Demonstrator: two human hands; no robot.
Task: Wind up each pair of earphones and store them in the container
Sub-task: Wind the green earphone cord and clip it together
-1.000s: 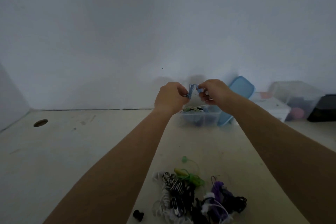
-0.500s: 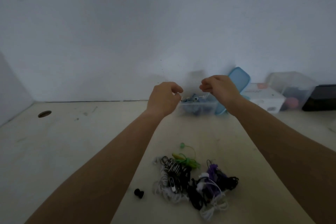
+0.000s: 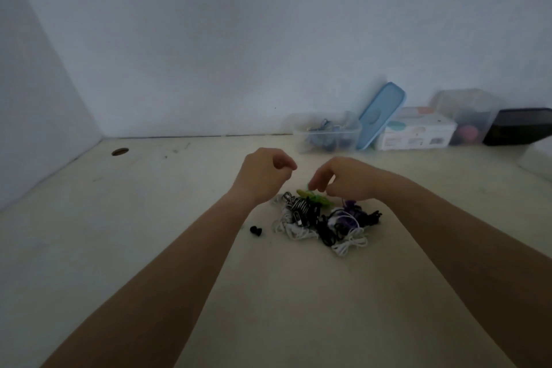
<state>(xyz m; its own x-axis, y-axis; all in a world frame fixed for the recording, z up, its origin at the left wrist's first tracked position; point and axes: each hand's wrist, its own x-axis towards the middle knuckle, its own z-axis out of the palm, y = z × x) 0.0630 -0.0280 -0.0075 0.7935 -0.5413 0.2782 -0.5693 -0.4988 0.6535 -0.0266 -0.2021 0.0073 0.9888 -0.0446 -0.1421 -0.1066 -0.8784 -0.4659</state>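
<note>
Earphones [image 3: 322,218] lie in a tangled heap of white, black, striped, purple and green cords on the table [image 3: 149,218], near the person and slightly right of centre. The green pair [image 3: 319,199] sits on the far edge of the heap, and its cord seems to run roughly left to right.

The right hand [image 3: 346,179] hangs directly above that far edge with its fingers relaxed and pointing down. Its fingertips [image 3: 312,187] are just over the green pair; I cannot tell whether they touch it, and nothing is gripped. The left hand [image 3: 263,176] hovers just left of the heap's far side, fingers curled in with nothing visible between them.

The right hand is therefore nearer, with the green pair straight below it. A short drop and a pinch looks like the next move, with the left hand close enough to take the loose end for winding.

The container [image 3: 298,137] stands well beyond the heap, far and slightly right against the wall, open, with a blue pair inside. Its blue lid [image 3: 382,112] leans on its right side.
</note>
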